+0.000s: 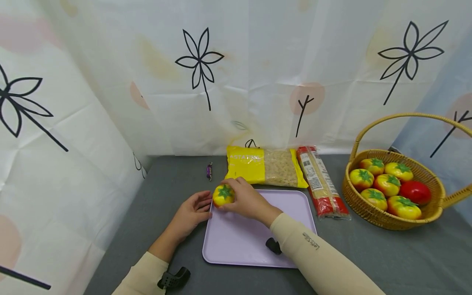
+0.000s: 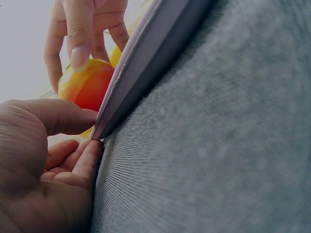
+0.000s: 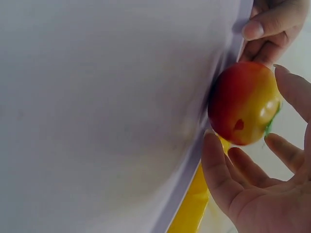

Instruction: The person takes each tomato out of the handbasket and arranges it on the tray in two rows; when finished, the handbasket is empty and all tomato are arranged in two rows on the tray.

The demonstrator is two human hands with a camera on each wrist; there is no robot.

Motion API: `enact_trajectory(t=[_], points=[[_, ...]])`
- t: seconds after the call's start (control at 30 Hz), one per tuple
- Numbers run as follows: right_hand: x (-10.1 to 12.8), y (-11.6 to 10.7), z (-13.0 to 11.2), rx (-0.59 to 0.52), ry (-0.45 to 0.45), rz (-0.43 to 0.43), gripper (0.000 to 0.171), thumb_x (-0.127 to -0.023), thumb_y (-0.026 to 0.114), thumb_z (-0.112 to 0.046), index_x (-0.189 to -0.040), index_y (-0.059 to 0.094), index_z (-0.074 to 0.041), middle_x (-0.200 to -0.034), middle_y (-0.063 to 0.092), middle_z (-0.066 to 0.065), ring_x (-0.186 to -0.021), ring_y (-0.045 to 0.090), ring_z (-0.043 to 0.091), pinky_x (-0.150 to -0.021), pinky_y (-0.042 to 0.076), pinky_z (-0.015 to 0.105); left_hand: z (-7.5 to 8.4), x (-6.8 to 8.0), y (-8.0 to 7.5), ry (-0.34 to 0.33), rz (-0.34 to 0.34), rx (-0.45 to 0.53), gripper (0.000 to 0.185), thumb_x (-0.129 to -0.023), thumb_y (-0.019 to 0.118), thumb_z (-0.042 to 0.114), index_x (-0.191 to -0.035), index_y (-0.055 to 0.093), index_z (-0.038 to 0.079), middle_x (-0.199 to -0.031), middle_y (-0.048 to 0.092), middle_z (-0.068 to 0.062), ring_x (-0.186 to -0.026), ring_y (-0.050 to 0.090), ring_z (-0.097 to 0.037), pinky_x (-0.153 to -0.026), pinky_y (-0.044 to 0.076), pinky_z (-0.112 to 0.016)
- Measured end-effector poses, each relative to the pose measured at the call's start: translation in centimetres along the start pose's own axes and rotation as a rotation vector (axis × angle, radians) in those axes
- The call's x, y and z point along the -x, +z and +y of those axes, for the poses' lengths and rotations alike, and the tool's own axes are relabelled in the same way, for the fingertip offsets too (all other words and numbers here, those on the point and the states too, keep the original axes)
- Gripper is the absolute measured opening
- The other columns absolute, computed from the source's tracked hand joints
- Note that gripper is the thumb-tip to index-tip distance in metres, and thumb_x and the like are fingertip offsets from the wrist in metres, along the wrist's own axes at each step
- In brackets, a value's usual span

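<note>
My right hand (image 1: 248, 200) holds its curled fingers and thumb around a yellow-and-red tomato (image 1: 223, 196) with a green leafy top. The tomato sits at the far left corner of a lilac tray (image 1: 239, 241), right by the raised rim in the right wrist view. At the tray's left edge, my left hand (image 1: 189, 215) pinches the rim, its thumb (image 2: 73, 116) over the edge and a finger (image 2: 90, 158) under it. Part of the tray is covered by my right forearm.
A yellow bag of pasta (image 1: 246, 164) lies behind the tray, and a red-ended noodle packet (image 1: 321, 180) to its right. A wicker basket (image 1: 383, 221) with several tomatoes stands farther right. A small purple wrapped sweet (image 1: 209, 171) lies at the back left.
</note>
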State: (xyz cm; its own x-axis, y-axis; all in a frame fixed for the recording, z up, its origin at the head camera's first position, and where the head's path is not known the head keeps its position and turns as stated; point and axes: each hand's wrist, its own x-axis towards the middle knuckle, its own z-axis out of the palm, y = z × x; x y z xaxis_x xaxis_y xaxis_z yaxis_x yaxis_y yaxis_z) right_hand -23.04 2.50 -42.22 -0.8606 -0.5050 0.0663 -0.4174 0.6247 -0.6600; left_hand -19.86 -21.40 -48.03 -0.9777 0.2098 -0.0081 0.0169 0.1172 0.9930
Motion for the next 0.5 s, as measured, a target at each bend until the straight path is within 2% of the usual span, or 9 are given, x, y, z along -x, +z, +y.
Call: enact_trajectory(t=[0.2,0.33,0.5], points=[[1.0,-0.9,0.4,-0.088,-0.028,0.007,0.079,-0.092,0.091,-0.032,-0.158,0.053,-0.01,-0.145,0.057,0.015,-0.13,0.058,0.032,-0.112,0.051,0.05,-0.1,-0.1,0.0,-0.027,0.013,-0.012,0.073,-0.092,0.076,-0.011,-0.158,0.045,-0.008,-0.158,0.05,-0.026,-0.143,0.053,-0.039,-0.111,0.049,-0.036],[1.9,-1.5,1.0,-0.172,-0.031,0.003,0.079,-0.095,0.089,-0.031,-0.161,0.05,-0.01,-0.152,0.056,0.014,-0.132,0.059,0.035,-0.11,0.053,0.05,0.1,-0.1,0.0,-0.032,0.02,-0.016,0.072,-0.092,0.077,-0.011,-0.157,0.047,-0.007,-0.157,0.051,-0.025,-0.143,0.054,-0.038,-0.111,0.049,-0.037],[3.0,-2.5,1.6,-0.266,-0.01,0.008,0.08,-0.097,0.086,-0.035,-0.163,0.047,-0.013,-0.152,0.057,0.012,-0.133,0.06,0.034,-0.104,0.057,0.053,0.2,0.0,0.1,-0.038,0.029,-0.025,0.073,-0.091,0.078,-0.01,-0.157,0.047,-0.007,-0.158,0.051,-0.025,-0.143,0.054,-0.038,-0.111,0.049,-0.038]])
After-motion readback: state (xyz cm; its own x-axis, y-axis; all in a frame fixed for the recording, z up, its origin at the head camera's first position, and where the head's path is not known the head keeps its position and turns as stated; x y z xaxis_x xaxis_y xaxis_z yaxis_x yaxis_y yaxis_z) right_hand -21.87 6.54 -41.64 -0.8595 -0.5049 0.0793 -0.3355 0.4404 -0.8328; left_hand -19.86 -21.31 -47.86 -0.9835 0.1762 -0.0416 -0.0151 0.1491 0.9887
